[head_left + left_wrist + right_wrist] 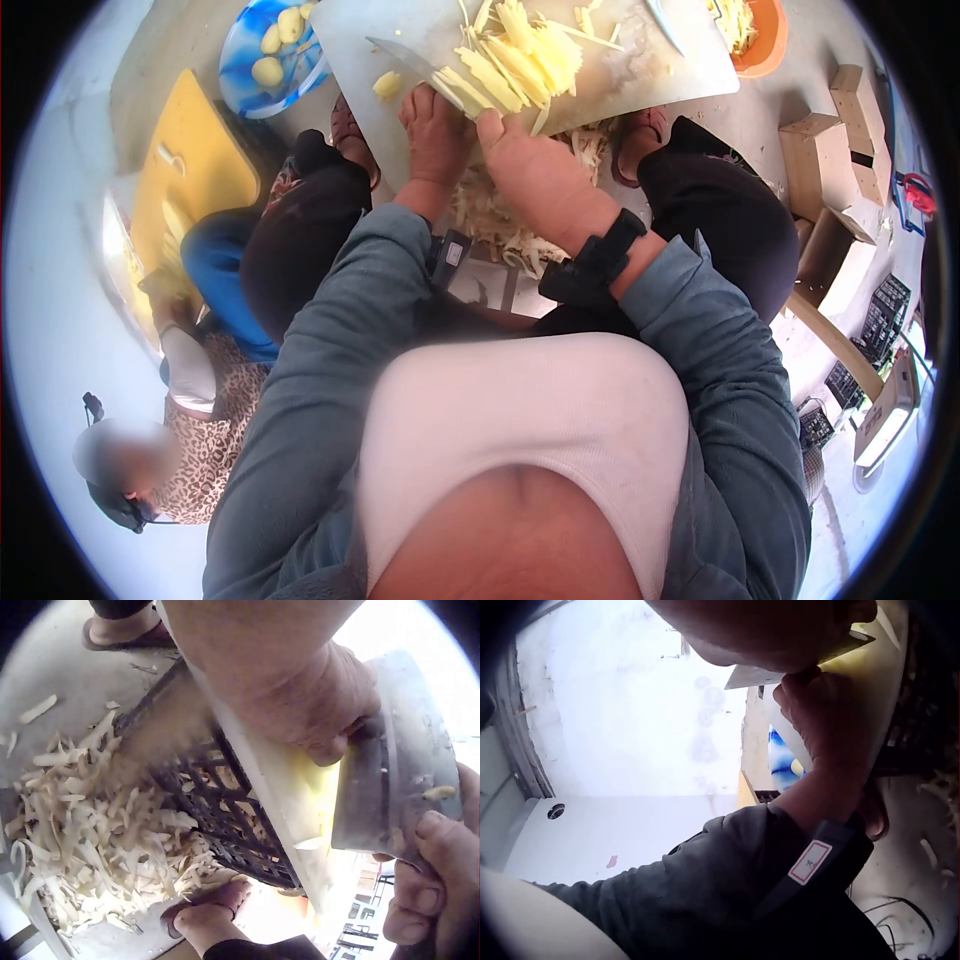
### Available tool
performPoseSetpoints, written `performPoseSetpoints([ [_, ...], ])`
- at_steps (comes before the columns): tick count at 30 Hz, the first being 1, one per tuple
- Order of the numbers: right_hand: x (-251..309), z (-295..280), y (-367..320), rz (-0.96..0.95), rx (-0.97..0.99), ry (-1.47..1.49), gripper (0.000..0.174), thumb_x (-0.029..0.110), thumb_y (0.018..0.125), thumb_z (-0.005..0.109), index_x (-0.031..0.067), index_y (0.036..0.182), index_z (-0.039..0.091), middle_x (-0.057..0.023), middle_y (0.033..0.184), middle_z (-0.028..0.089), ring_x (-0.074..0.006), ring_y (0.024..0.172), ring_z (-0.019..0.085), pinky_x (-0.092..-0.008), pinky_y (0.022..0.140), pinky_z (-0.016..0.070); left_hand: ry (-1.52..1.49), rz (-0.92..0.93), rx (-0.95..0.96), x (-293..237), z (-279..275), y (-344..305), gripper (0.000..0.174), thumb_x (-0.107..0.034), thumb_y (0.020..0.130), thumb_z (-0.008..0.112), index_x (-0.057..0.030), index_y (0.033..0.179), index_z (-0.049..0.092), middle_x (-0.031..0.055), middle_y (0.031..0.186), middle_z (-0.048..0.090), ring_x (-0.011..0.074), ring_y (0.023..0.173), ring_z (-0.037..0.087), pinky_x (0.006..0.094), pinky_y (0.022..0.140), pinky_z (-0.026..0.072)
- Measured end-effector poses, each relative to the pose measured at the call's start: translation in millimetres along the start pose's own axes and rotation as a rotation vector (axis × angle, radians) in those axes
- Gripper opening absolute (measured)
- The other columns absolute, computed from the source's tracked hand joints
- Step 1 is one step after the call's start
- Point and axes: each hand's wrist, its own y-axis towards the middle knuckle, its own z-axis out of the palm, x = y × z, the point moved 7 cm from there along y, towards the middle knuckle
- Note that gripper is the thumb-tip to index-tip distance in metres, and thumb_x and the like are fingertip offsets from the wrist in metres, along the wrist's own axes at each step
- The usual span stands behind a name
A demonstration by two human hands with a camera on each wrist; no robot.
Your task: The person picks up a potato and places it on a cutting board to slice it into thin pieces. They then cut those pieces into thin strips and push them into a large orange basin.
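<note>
My right hand (540,170) grips a cleaver (375,765), thumb laid on the flat of its broad blade in the left wrist view. On the blade sticks a small bit of potato. My left hand (435,135), fingers curled, holds sliced potato (324,799) down on the white cutting board (655,75), right beside the blade. Part of that potato is hidden under the fingers. Past the blade lies a heap of yellow potato strips (525,55), with a small potato piece (387,85) left of the knife.
The board lies over a black plastic crate (225,799), potato peels (112,832) heaped beside it. A blue-and-white bowl (240,65) holds peeled potatoes; an orange bowl (768,40) holds strips. Cardboard boxes (815,160) stand right. Another person (215,430) sits left near a yellow board (205,150).
</note>
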Motion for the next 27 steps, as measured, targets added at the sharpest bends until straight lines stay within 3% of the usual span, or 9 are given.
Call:
performPoseSetpoints([
  [3, 1.8, 5.2, 1.3, 0.038, 0.017, 0.054, 0.029, -0.002, 0.079, 0.052, -0.0031, 0.104, 0.038, -0.0251, 0.090, 0.056, -0.0402, 0.072, 0.063, -0.0445, 0.062, 0.0526, 0.002, 0.002, 0.006, -0.3, -0.9, 0.1, 0.046, -0.015, 0.067, 0.069, -0.0055, 0.110, 0.054, 0.0141, 0.107, 0.048, 0.0352, 0.106, 0.042, 0.0453, 0.091, 0.0336],
  [15, -2.1, 14.3, 14.3, 0.060, 0.069, 0.122, 0.030, -0.005, 0.075, 0.054, -0.0049, 0.099, 0.037, -0.0291, 0.091, 0.056, -0.0432, 0.076, 0.062, -0.0448, 0.065, 0.0523, 0.015, -0.006, 0.031, 4.8, 3.0, -1.9, 0.045, -0.013, 0.070, 0.065, -0.0051, 0.113, 0.053, 0.0140, 0.111, 0.047, 0.0347, 0.107, 0.042, 0.0437, 0.092, 0.0323],
  [22, -15.0, 27.8, 29.7, 0.081, 0.030, 0.159, 0.032, -0.007, 0.074, 0.054, -0.0033, 0.100, 0.036, -0.0284, 0.093, 0.057, -0.0438, 0.078, 0.062, -0.0449, 0.065, 0.0521, -0.005, -0.017, 0.034, 4.1, -0.1, 0.8, 0.035, -0.013, 0.068, 0.066, -0.0061, 0.099, 0.054, 0.0114, 0.109, 0.048, 0.0336, 0.105, 0.043, 0.0437, 0.091, 0.0338],
  [24, -19.6, 23.1, 30.2, 0.001, -0.065, 0.135, 0.020, 0.002, 0.082, 0.050, -0.0032, 0.100, 0.041, -0.0247, 0.090, 0.059, -0.0386, 0.075, 0.064, -0.0427, 0.064, 0.0532, -0.014, -0.004, 0.007, 1.9, -1.7, 2.9, 0.033, -0.012, 0.067, 0.067, -0.0068, 0.097, 0.054, 0.0110, 0.108, 0.048, 0.0332, 0.104, 0.044, 0.0436, 0.090, 0.0342],
  [27, -32.1, 18.8, 30.4, 0.055, -0.077, 0.201, 0.021, 0.001, 0.083, 0.049, -0.0030, 0.101, 0.040, -0.0243, 0.091, 0.059, -0.0393, 0.076, 0.063, -0.0433, 0.065, 0.0527, -0.023, 0.030, 0.016, 2.3, -3.7, 5.3, 0.033, -0.010, 0.066, 0.066, -0.0080, 0.096, 0.055, 0.0103, 0.108, 0.048, 0.0321, 0.103, 0.045, 0.0428, 0.090, 0.0347],
])
